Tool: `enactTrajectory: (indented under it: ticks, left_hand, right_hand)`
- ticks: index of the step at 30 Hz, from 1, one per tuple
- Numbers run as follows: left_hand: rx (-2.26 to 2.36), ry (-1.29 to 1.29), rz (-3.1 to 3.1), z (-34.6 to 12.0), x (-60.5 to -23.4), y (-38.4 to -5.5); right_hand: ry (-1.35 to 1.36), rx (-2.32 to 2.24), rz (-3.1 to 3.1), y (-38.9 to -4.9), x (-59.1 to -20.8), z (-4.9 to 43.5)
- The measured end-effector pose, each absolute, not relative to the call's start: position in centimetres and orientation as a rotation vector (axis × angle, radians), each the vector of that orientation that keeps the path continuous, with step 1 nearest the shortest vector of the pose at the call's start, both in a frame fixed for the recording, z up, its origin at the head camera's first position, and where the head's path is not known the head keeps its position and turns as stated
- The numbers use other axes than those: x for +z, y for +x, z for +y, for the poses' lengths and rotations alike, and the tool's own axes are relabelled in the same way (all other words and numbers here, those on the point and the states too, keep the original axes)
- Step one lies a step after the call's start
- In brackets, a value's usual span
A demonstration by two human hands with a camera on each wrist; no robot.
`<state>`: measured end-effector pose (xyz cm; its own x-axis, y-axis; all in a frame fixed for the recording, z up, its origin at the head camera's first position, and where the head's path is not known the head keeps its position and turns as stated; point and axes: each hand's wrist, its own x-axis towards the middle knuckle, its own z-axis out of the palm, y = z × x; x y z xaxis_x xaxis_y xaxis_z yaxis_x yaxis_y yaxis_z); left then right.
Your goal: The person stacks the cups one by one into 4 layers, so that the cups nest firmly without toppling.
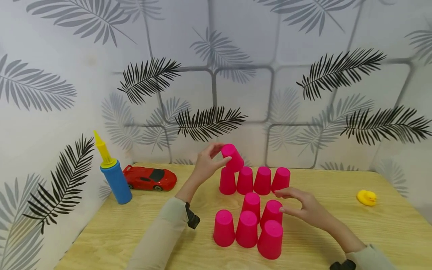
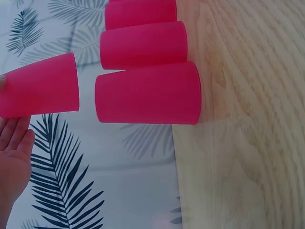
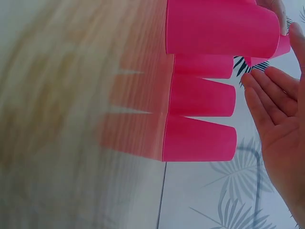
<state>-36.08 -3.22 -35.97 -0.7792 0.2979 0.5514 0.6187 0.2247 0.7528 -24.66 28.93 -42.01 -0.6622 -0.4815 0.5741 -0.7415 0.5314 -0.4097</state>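
Observation:
My left hand holds a pink cup, upside down and tilted, just above the leftmost cup of a back row. That leftmost cup stands mouth down, and in the left wrist view a gap separates it from the held cup. My right hand hovers at the right side of the cups, fingers extended and thumb apart, with nothing gripped. Its fingertips are by the rightmost back cup, and its thumb tip overlaps a middle cup. In the right wrist view the palm faces the cups.
Several more upside-down pink cups stand nearer me on the wooden table. A blue and yellow hand pump and red toy car are at left. A yellow rubber duck sits at right. A leaf-patterned wall backs the table.

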Motion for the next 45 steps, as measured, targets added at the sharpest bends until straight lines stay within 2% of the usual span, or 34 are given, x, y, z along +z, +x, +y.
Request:
enactTrajectory:
  ticks: [27,40,45]
  left_hand:
    - [-1.461,-0.935,-2.356,-1.0,-36.3,-38.5]
    - [-1.534,-0.898,-2.391,-1.3,-36.4,-38.5]
    - [-1.591,-0.85,-2.354,-2.7,-36.5,-37.8]
  right_hand:
    - [1.055,1.038,-2.569,-24.4,-42.1,28.6]
    - [1.028,1.006,-2.566,-24.1,-41.9,28.7]
    - [0.939,0.973,-2.501,-23.7,-41.8,29.6]
